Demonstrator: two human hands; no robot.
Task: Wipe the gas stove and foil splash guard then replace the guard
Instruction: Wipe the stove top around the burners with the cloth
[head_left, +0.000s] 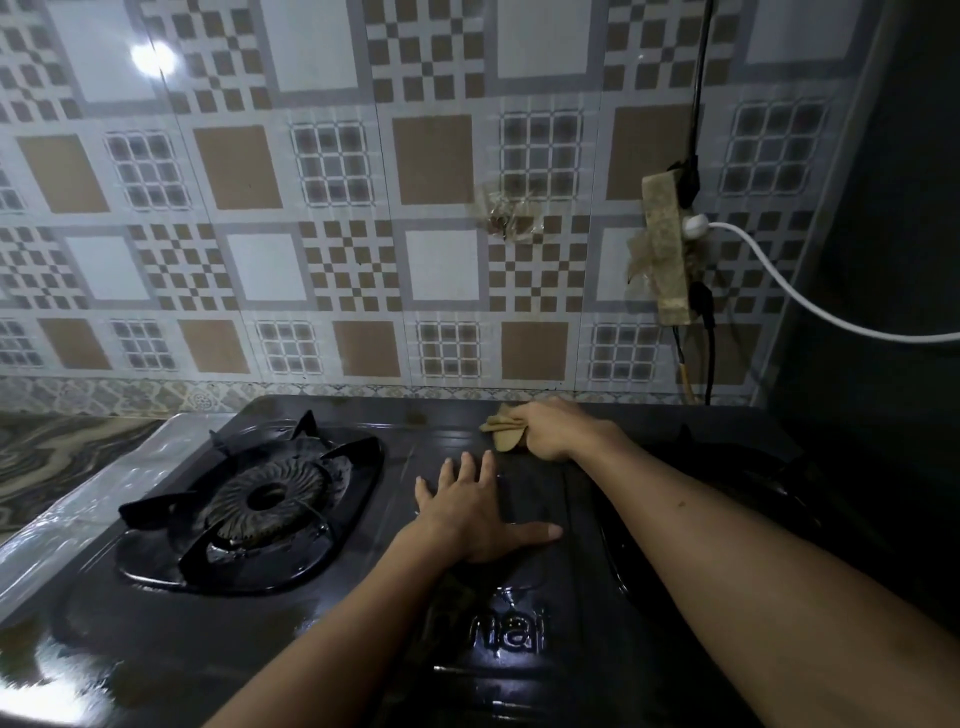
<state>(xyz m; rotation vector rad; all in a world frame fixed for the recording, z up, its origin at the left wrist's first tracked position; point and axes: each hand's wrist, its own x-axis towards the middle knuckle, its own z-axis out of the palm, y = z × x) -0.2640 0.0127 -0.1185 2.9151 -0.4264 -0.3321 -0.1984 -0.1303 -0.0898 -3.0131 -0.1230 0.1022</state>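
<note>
Gas stove (322, 597) glossy black, left hand (480, 512) flat, fingers spread, right hand (553, 428) gripping crumpled tan cloth (501, 428)

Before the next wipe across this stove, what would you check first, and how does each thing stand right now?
1. Cloth held firmly: ok. The right hand grips the tan cloth at the back of the stove top.
2. Stove steadied: ok. The left hand lies flat with spread fingers on the middle panel.
3. Flame off: ok. No flame shows at the left burner.
4. Right burner off: cannot tell. It sits in shadow behind the right arm.
5. Cables clear of the wiping path: ok. The white cable and power strip hang on the wall above the stove.
6. Foil splash guard in place: cannot tell.
</note>
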